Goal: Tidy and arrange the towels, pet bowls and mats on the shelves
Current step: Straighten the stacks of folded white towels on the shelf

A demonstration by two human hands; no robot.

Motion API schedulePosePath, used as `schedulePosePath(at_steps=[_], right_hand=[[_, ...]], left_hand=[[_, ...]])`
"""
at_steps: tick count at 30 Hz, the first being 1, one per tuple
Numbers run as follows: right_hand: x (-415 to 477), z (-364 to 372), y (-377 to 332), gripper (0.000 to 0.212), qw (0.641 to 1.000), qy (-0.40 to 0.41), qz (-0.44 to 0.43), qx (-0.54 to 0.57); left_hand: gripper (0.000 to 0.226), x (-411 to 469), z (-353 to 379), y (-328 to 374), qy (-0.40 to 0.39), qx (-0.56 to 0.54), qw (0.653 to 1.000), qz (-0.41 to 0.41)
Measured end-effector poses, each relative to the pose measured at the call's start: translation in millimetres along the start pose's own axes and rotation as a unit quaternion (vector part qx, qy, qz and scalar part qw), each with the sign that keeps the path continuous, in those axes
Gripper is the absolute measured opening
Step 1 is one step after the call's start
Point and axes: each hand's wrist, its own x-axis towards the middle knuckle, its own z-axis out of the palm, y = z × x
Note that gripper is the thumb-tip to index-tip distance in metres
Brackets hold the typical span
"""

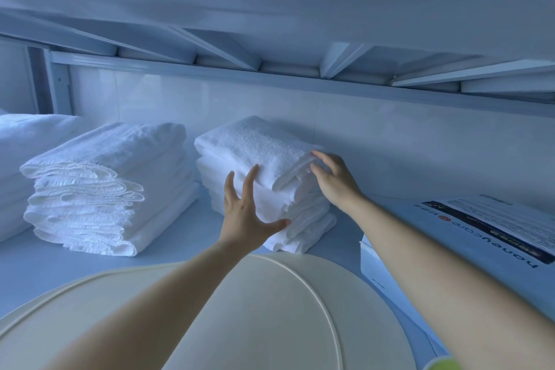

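Both hands, left hand (246, 213) and right hand (333, 180), fingers spread loose, flank the folded towel stack (258, 156) between them, squaring it up; next probably a gentle nudge inward.

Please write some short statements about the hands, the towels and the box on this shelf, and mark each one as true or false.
1. The left hand and the right hand are both at the right towel stack. True.
2. The left hand is closed in a fist around a towel. False: its fingers are spread and straight at the front of the stack.
3. A printed box lies to the right of that stack. True.
4. The shelf holds only one stack of towels. False: the left towel stack stands beside it, with a gap between them.
5. The cream round object lies on top of the towels. False: it lies in front of them, below the forearms.
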Motion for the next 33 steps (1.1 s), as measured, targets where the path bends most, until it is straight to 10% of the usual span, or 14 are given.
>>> schedulePosePath(at_steps=[33], right_hand=[[27,-3,11,0.086,0.954,-0.052,-0.195,-0.220]], left_hand=[[0.122,12,-30,-31,-0.046,0.046,0.997,0.029]])
